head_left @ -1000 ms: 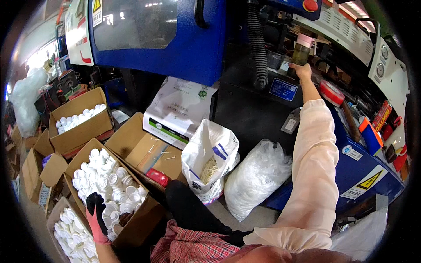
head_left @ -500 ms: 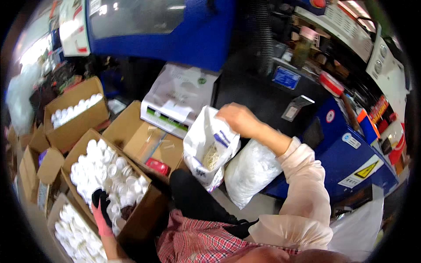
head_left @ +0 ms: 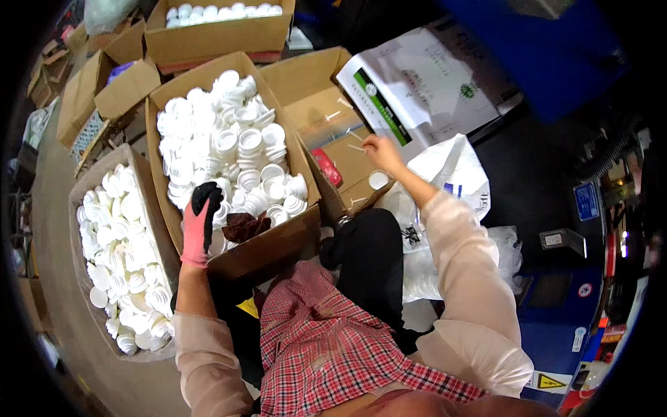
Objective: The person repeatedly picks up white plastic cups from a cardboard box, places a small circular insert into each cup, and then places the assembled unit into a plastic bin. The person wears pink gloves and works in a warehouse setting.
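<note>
My left hand, in a pink and black glove, is among white plastic caps heaped in a cardboard box. Its black fingers curl closed over the caps near the box's left wall; what lies between them is hidden. My bare right hand reaches over a shallower cardboard box. Its fingertips are pinched beside thin white sticks; what they hold, if anything, is too small to make out. A single white cap lies below this hand. Under my right forearm stands a white bag.
A red object lies in the shallow box. Another carton of white pieces stands left, and a box with rows of caps stands beyond. A white and green printed carton leans at the far right. Blue machinery is on the right.
My right hand has left the white bag's opening and moved over the shallow box with the sticks. My left hand stays at the caps. The view has turned toward the left.
</note>
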